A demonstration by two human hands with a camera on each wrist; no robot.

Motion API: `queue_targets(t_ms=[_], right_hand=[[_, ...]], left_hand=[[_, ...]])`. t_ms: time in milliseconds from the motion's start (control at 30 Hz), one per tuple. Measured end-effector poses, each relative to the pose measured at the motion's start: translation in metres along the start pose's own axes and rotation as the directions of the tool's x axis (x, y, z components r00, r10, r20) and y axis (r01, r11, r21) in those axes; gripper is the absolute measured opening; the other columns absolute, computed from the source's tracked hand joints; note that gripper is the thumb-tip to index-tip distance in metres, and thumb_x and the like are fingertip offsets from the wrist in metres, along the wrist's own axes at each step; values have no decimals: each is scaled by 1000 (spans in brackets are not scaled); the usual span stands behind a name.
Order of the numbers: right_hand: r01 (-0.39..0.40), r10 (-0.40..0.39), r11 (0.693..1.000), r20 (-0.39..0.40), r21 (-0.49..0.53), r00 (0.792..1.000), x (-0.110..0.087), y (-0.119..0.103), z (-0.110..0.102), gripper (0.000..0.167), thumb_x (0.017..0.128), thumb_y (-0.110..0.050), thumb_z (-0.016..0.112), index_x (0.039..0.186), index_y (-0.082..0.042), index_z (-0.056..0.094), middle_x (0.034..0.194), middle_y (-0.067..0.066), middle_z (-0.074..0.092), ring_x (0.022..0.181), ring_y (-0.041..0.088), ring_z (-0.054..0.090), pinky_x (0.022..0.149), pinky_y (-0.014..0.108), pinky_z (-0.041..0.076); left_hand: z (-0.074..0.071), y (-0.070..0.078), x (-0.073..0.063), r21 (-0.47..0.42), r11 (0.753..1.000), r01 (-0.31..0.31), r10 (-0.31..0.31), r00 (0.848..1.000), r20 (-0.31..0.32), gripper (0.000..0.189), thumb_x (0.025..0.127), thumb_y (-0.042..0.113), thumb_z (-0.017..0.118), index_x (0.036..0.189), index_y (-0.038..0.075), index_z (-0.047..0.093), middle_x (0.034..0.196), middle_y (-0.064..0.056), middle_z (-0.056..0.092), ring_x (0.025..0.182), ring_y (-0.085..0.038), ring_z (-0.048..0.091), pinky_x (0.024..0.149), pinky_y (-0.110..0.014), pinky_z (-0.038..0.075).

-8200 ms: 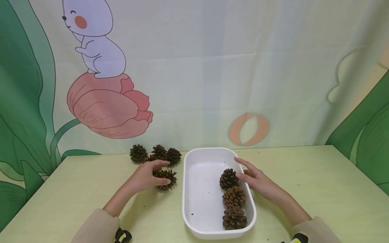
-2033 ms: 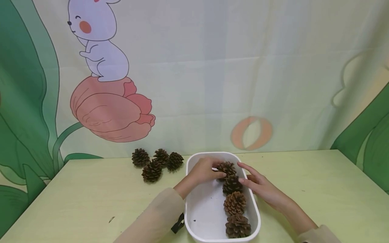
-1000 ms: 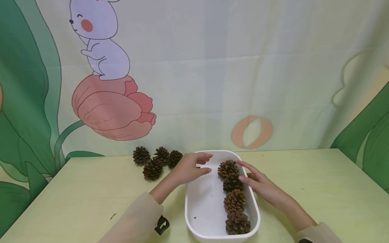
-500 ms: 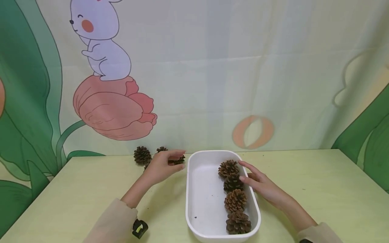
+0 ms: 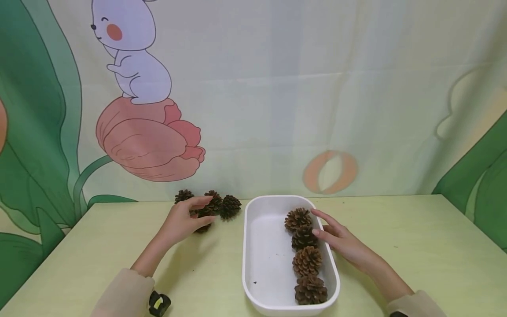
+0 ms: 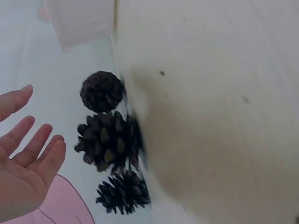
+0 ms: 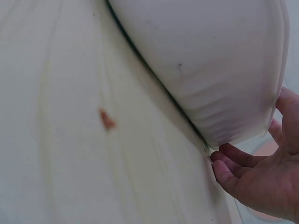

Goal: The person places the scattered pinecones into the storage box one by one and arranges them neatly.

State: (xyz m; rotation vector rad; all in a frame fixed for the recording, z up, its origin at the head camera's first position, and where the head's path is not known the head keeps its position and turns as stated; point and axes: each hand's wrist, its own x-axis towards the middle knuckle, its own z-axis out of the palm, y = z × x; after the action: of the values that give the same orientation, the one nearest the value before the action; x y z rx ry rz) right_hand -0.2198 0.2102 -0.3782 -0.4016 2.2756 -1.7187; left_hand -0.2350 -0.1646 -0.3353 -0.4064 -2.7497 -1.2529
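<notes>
My left hand hovers at the pine cone cluster on the table's far left side, thumb and fingers spread apart. It partly hides a front pine cone and one at the back left; another pine cone shows fully at the cluster's right. In the left wrist view the palm faces up beside the dark cones, with nothing in it. My right hand holds the right side of a white tub, thumb over the rim and other fingers against the outer wall. Several brown pine cones stand in a row along the tub's right wall.
A pale wooden table carries everything, with small dark crumbs on it and in the tub. Behind its far edge hangs a printed curtain with a rabbit and a flower. The cone cluster lies close to that curtain.
A pine cone went from the table into the tub's far right end, where my left hand let it go. That hand has since moved left, back to the cluster. My right hand stays at the tub.
</notes>
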Motion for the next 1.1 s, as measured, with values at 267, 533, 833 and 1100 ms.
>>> queue_targets(t_ms=[267,533,833,1100], right_hand=[[11,-11,1000,14,7,1000,0,1,2,59,95,-26,49,146,-19,21,143,31,20,128,45,27,98,57,31],[30,-31,1000,14,6,999,-1,2,2,59,95,-25,49,146,-16,20,144,32,14,129,48,22,99,59,29],[26,-26,1000,2,-5,1000,-2,2,2,59,94,-26,49,145,-16,21,142,32,21,126,44,31,97,56,34],[31,-31,1000,-2,-6,1000,-2,3,1,59,95,-26,49,146,-16,21,143,31,19,126,45,29,97,58,32]], left_hand=[[-5,-11,0,60,997,40,-37,998,-45,53,82,15,68,130,3,48,126,-21,50,110,-34,48,86,-43,46],[-4,-16,7,121,989,86,-87,996,-5,60,81,17,68,133,0,43,131,-22,46,119,-40,42,92,-51,40],[2,-20,16,249,960,129,-145,988,46,62,82,19,67,135,-1,40,133,-25,43,119,-43,40,90,-55,40],[3,-18,18,298,943,147,-167,985,43,58,82,13,67,133,-2,42,132,-26,43,115,-44,44,87,-54,42]])
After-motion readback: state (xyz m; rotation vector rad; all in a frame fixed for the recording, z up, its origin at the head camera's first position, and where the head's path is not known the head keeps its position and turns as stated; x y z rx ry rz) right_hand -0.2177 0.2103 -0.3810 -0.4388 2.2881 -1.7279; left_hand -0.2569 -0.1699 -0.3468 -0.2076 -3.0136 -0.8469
